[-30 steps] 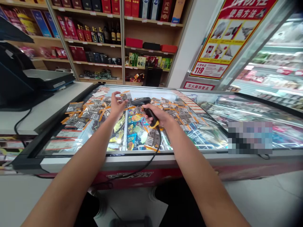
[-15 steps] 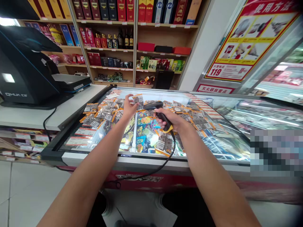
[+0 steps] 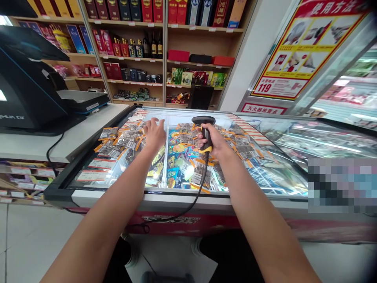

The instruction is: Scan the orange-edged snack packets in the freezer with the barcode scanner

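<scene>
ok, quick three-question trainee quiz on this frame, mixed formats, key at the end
1. Multiple choice: what does the right hand grip? A) a phone B) the barcode scanner C) a bottle
2. True or false: the left hand also grips the barcode scanner.
3. Fill in: the loose packets lie spread on the glass top of the ____.

Key
1. B
2. False: it lies open, palm down, over the packets, apart from the barcode scanner.
3. freezer
</scene>
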`<control>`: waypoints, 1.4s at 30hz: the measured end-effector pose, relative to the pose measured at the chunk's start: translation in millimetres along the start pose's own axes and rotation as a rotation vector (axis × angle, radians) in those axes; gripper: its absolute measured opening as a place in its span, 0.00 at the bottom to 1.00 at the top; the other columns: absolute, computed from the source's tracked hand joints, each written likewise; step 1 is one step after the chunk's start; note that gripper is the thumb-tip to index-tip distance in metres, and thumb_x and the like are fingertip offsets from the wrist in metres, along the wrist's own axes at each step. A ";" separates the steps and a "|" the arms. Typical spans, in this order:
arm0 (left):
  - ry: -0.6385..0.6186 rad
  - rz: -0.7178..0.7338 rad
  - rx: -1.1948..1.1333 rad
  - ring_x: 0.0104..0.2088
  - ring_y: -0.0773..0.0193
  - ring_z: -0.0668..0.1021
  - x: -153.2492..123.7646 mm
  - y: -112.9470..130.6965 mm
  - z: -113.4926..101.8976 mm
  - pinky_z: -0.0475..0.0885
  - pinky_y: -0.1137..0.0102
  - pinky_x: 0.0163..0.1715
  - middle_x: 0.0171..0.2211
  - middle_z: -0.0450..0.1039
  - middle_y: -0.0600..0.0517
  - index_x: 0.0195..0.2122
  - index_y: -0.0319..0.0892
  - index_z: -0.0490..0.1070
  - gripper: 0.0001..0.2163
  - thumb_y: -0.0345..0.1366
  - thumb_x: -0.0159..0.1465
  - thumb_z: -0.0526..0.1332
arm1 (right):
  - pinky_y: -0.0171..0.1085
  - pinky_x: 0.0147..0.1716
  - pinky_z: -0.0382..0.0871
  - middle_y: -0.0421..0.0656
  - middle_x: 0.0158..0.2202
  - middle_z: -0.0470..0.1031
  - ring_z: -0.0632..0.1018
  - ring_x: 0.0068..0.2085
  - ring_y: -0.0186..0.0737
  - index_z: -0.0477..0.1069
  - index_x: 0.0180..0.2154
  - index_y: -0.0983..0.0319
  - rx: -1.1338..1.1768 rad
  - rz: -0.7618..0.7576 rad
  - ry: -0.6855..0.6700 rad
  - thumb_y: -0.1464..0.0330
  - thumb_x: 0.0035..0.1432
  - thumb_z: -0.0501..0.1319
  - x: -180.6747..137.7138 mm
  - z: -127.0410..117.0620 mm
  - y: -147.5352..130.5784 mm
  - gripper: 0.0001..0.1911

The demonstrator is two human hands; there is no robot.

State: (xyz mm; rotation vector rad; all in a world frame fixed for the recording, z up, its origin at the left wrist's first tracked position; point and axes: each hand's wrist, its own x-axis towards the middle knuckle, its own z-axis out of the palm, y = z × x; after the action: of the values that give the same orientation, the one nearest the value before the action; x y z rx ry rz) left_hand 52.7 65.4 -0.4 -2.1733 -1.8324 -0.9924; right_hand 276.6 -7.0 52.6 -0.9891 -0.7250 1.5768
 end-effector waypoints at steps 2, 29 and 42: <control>-0.158 0.052 -0.115 0.61 0.40 0.74 -3.5 15.1 6.7 0.66 0.47 0.61 0.58 0.75 0.38 0.65 0.46 0.70 0.20 0.40 0.73 0.58 | 0.27 0.15 0.60 0.34 0.21 0.66 0.61 0.16 0.25 0.70 0.36 0.62 -0.005 -0.001 0.019 0.64 0.72 0.58 -1.3 2.2 -0.5 0.10; 0.187 -0.190 -0.942 0.29 0.62 0.74 14.2 3.5 42.6 0.68 0.68 0.36 0.28 0.69 0.57 0.54 0.43 0.69 0.14 0.32 0.68 0.66 | 0.27 0.15 0.61 0.35 0.20 0.63 0.60 0.16 0.27 0.68 0.34 0.60 -0.217 0.144 -0.257 0.59 0.66 0.65 -2.2 7.5 13.9 0.13; 0.160 -0.387 -0.288 0.50 0.45 0.78 16.8 -24.3 -10.1 0.71 0.54 0.51 0.45 0.78 0.41 0.45 0.46 0.74 0.09 0.31 0.70 0.55 | 0.27 0.15 0.58 0.34 0.21 0.63 0.60 0.17 0.27 0.66 0.34 0.59 -0.108 0.063 -0.199 0.62 0.66 0.63 -5.9 7.7 8.4 0.10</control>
State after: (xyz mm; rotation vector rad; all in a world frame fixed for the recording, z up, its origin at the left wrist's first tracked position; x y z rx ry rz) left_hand 27.2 80.6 9.3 -1.8367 -2.1927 -1.5441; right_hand 266.3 -14.3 50.3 -0.9491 -0.9331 1.7221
